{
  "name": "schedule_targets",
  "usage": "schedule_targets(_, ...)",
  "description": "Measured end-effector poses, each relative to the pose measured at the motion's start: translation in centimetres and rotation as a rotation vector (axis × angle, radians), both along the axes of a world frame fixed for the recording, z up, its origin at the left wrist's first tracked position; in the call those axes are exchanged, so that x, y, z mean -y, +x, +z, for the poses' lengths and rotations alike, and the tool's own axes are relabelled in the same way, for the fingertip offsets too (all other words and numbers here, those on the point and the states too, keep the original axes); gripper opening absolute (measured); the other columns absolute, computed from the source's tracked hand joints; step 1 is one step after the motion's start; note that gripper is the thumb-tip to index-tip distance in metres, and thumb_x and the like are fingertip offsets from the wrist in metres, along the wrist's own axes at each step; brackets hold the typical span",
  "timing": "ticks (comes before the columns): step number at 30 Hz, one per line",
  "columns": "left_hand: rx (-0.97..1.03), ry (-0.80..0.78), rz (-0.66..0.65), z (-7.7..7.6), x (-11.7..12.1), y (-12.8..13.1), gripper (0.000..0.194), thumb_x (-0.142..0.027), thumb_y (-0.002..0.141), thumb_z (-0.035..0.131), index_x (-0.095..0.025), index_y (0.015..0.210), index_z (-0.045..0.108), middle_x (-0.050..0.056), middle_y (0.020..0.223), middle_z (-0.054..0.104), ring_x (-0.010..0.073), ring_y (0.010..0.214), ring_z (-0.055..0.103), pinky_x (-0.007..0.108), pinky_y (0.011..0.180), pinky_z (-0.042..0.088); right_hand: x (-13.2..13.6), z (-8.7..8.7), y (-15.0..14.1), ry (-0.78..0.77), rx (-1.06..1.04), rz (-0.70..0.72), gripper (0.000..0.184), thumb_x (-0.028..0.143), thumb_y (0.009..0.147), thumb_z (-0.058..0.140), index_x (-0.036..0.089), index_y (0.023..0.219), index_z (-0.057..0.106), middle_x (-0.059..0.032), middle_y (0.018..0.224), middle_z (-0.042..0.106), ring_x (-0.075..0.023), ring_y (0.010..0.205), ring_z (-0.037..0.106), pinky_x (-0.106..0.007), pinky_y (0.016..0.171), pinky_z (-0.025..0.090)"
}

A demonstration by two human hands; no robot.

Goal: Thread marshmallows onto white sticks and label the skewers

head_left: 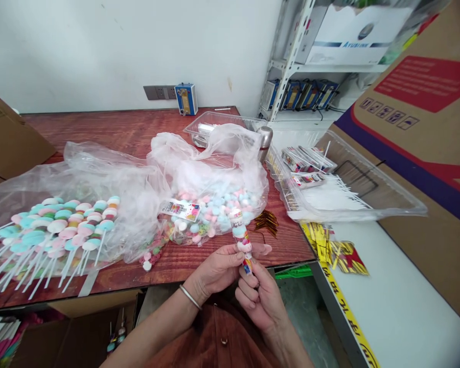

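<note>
In front of my body, both hands hold a marshmallow lollipop in a printed clear wrapper (240, 235), its top pointing away from me. My left hand (220, 268) is closed around its left side near the lower end. The fingers of my right hand (260, 294) pinch the wrapper's bottom end; the stick cannot be made out. Just beyond lies an open plastic bag (210, 174) of loose pastel marshmallows (222, 202), with a flat printed wrapper (181, 209) on its near left edge. Gold twist ties (266, 223) lie to the right of the lollipop.
At the left, marshmallow lollipops on white sticks (61, 225) lie on a plastic bag. A clear tray (391, 209) at the right holds white sticks and printed wrappers. A steel flask (265, 143) stands behind. Yellow twist ties (318, 240) lie near the table's right corner.
</note>
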State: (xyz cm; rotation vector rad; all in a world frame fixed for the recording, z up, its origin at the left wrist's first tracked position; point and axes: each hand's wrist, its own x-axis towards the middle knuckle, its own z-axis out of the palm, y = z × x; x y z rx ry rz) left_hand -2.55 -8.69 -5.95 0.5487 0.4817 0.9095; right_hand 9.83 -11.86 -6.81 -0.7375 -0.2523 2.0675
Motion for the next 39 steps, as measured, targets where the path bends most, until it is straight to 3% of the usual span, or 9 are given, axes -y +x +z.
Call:
schedule_targets(6, -0.109, -0.025, 0.101, -1.0, -0.4, 0.6, 0.037, -0.039, 0.070, 0.082, -0.010, 0.092, 0.077, 0.009, 0.075, 0.073, 0.0161, 0.063, 0.063, 0.031, 0.072, 0.051, -0.1, 0.1, 0.0, 0.215, 0.458, -0.055, 0.034, 0.054, 0.084, 0.066, 0.023, 0.084, 0.053, 0.0100, 0.057, 0.040, -0.0066, 0.042, 0.027, -0.019, 0.039, 0.029)
schedule_targets(11, -0.294, -0.049, 0.406, -0.6, -0.5, 1.9, 0.031, -0.033, 0.067, 0.084, -0.012, 0.088, 0.079, 0.008, 0.079, 0.074, 0.0159, 0.074, 0.064, 0.029, 0.079, 0.049, -0.4, -0.2, 0.0, 0.571, 1.035, -0.292, 0.027, 0.048, 0.087, 0.064, 0.021, 0.089, 0.064, -0.0026, 0.088, 0.061, -0.0159, 0.083, 0.054, -0.027, 0.070, 0.045)
schedule_targets(16, -0.191, -0.087, 0.102, -0.7, -0.3, 1.2, 0.047, -0.043, 0.071, 0.080, -0.009, 0.104, 0.075, 0.004, 0.060, 0.066, 0.0122, 0.050, 0.058, 0.024, 0.057, 0.047, -0.3, -0.6, -0.3, 0.224, 0.254, -0.146, 0.031, 0.043, 0.087, 0.065, 0.021, 0.073, 0.048, 0.0106, 0.059, 0.033, -0.0044, 0.042, 0.018, -0.017, 0.038, 0.025)
schedule_targets(19, -0.075, -0.101, 0.043, -1.2, 0.1, 0.8, 0.044, -0.043, 0.065, 0.085, -0.010, 0.093, 0.076, 0.007, 0.069, 0.070, 0.0142, 0.061, 0.064, 0.025, 0.066, 0.050, 0.1, -0.6, -0.5, 0.109, -0.176, 0.040, 0.038, 0.040, 0.085, 0.067, 0.021, 0.068, 0.039, 0.0127, 0.056, 0.027, -0.0022, 0.037, 0.008, -0.014, 0.032, 0.018)
schedule_targets(22, -0.008, -0.087, 0.034, -1.3, 0.2, 0.7, 0.040, -0.041, 0.054, 0.091, -0.013, 0.077, 0.074, 0.011, 0.086, 0.074, 0.0220, 0.081, 0.069, 0.034, 0.082, 0.052, 0.2, -0.5, -0.4, 0.146, -0.254, 0.182, 0.043, 0.047, 0.087, 0.063, 0.023, 0.065, 0.035, 0.0128, 0.053, 0.026, -0.0025, 0.034, 0.009, -0.016, 0.029, 0.021)
schedule_targets(24, -0.073, -0.076, 0.108, -1.1, -0.1, 0.3, 0.036, -0.039, 0.055, 0.090, -0.014, 0.073, 0.073, 0.012, 0.089, 0.075, 0.0249, 0.087, 0.070, 0.038, 0.086, 0.052, -0.1, -0.4, 0.2, 0.245, 0.006, 0.215, 0.039, 0.052, 0.089, 0.056, 0.023, 0.068, 0.041, 0.0107, 0.054, 0.034, -0.0050, 0.034, 0.024, -0.019, 0.034, 0.032)
schedule_targets(27, -0.284, -0.027, 0.338, -0.7, -1.0, -1.4, 0.030, -0.037, 0.061, 0.086, -0.014, 0.076, 0.074, 0.010, 0.082, 0.075, 0.0233, 0.082, 0.069, 0.038, 0.085, 0.052, -1.4, -0.2, 2.1, 0.539, 0.841, 0.080, 0.029, 0.045, 0.093, 0.051, 0.020, 0.080, 0.057, -0.0002, 0.072, 0.058, -0.0144, 0.061, 0.055, -0.028, 0.058, 0.046)
schedule_targets(32, -0.762, 0.251, 0.565, -0.2, -1.5, -4.5, 0.018, -0.035, 0.076, 0.075, -0.017, 0.080, 0.076, 0.004, 0.079, 0.075, 0.0200, 0.085, 0.066, 0.032, 0.088, 0.047, -4.3, -0.8, 4.9, 0.777, 2.171, -0.047, 0.015, 0.029, 0.095, 0.053, 0.018, 0.095, 0.063, -0.0098, 0.095, 0.066, -0.0255, 0.092, 0.059, -0.035, 0.077, 0.039)
schedule_targets(39, -1.199, 0.662, 0.508, 1.5, -0.5, -5.2, 0.014, -0.023, 0.086, 0.061, -0.018, 0.077, 0.070, 0.000, 0.075, 0.067, 0.0145, 0.071, 0.059, 0.025, 0.068, 0.045, -5.7, -1.4, 4.0, 0.945, 2.397, 0.139, 0.014, 0.015, 0.093, 0.054, 0.016, 0.080, 0.059, -0.0095, 0.080, 0.065, -0.0236, 0.079, 0.058, -0.035, 0.071, 0.031)
